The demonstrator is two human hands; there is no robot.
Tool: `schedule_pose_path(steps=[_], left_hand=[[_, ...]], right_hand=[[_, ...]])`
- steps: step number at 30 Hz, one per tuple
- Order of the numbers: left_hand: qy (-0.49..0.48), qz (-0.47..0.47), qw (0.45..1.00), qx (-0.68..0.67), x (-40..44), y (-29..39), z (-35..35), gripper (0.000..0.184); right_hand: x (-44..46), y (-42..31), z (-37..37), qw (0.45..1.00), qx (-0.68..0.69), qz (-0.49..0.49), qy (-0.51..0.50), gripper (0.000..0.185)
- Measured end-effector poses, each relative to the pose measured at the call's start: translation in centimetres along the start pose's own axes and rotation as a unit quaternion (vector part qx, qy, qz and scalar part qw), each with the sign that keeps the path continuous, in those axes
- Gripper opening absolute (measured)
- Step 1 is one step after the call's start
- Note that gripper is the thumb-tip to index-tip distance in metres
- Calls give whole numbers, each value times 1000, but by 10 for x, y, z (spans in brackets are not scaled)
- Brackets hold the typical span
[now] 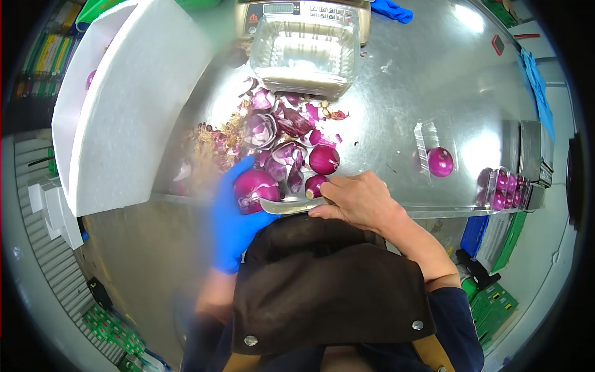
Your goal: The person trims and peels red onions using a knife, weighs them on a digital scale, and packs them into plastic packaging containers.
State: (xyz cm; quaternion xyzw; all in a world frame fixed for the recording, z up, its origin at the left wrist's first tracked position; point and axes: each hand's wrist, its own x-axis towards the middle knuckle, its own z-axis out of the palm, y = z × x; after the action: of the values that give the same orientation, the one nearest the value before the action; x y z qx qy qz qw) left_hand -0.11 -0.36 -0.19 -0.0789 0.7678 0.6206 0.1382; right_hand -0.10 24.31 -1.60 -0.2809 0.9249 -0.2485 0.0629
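Observation:
My left hand (pixel 234 214), in a blue glove, is closed around a large red onion (pixel 255 189) at the near edge of the steel table. In my bare right hand (pixel 356 198) is a knife (pixel 288 206), its curved blade pointing left with the tip at the onion's lower side. A smaller red onion (pixel 316 185) lies right by my right fingers; whether they touch it I cannot tell. Another peeled red onion (pixel 324 159) rests just beyond. Loose purple onion skins (pixel 291 121) and dry root trimmings (pixel 229 133) lie heaped ahead of my hands.
A clear plastic tub (pixel 304 53) sits on a weighing scale (pixel 254 18) at the back. To the left stands a white foam box (pixel 133 111). On the right, one red onion (pixel 440 162) lies on a clear tray, with a pack of several onions (pixel 507 189) near the table edge.

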Motion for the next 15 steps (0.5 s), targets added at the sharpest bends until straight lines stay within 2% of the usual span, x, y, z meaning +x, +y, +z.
schedule_pose_path(steps=[7,11,15], left_hand=[[-7,26,994,104,0,0,1,90],[-40,30,985,163,-2,3,1,91],[-20,5,994,111,-2,-5,3,91]], right_hand=[[3,2,6,1000,-25,3,0,55],[7,1,12,999,-9,45,26,55],[3,2,10,999,20,32,11,55]])
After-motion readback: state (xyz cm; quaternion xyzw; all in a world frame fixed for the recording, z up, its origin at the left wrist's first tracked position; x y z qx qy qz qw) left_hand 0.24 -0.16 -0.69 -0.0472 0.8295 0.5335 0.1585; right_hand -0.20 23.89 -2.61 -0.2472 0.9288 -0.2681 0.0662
